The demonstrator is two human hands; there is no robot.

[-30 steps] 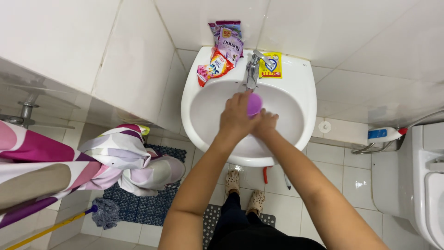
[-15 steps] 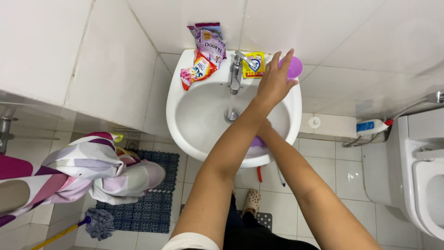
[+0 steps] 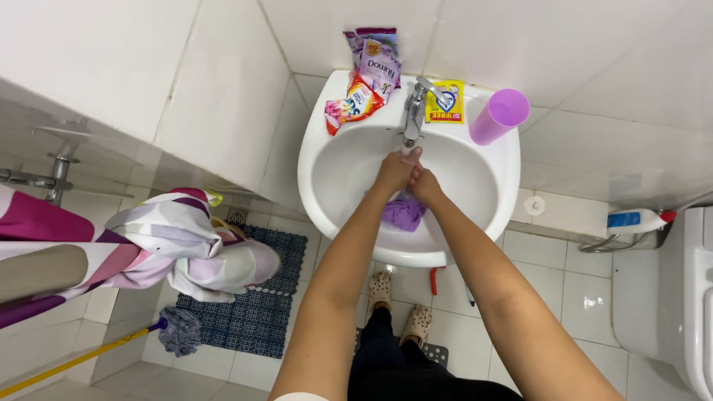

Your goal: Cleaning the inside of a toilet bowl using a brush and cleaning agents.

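Note:
My left hand (image 3: 394, 169) and my right hand (image 3: 426, 186) are pressed together in the white sink (image 3: 327, 178), right under the spout of the chrome tap (image 3: 416, 111). Their fingers are curled against each other, and I see nothing held between them. A crumpled purple cloth (image 3: 403, 213) lies in the basin just below my wrists, partly hidden by them. A purple plastic cup (image 3: 497, 116) stands upright on the sink's back right rim, clear of both hands.
Several colourful sachets (image 3: 368, 74) and a yellow packet (image 3: 448, 101) lie on the sink's back rim. A patterned cloth (image 3: 186, 245) hangs at the left over a blue mat (image 3: 252, 312), beside a mop (image 3: 174, 330). A toilet (image 3: 668, 297) stands at the right.
My left hand carried the purple cup from the basin to the sink's right rim, let it go, and came back to join my right hand under the tap.

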